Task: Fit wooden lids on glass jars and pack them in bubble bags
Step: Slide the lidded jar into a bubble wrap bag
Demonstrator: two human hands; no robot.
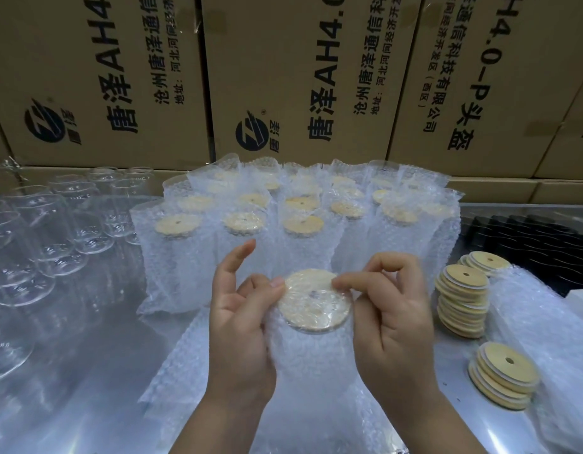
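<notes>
While both hands hold it up above the tabletop (96, 371), the jar (311, 362) stands upright between the palms, already inside a bubble bag (316, 398) with its wooden lid (314, 301) on top and the bag's film drawn over the lid. The left hand (241, 326) grips the jar's left side, its thumb pressed on the lid's left rim and its index finger lifted clear. The right hand (391, 319) has curled fingers (349, 283) that pinch the bag at the lid's right rim. Just behind stand rows of packed jars (244, 224), lids showing through their bags. Empty glass jars (54, 217) crowd the left. Two stacks of loose lids (464, 296) sit to the right on spare bubble bags (546, 322). Printed cardboard boxes (300, 77) wall the back.
</notes>
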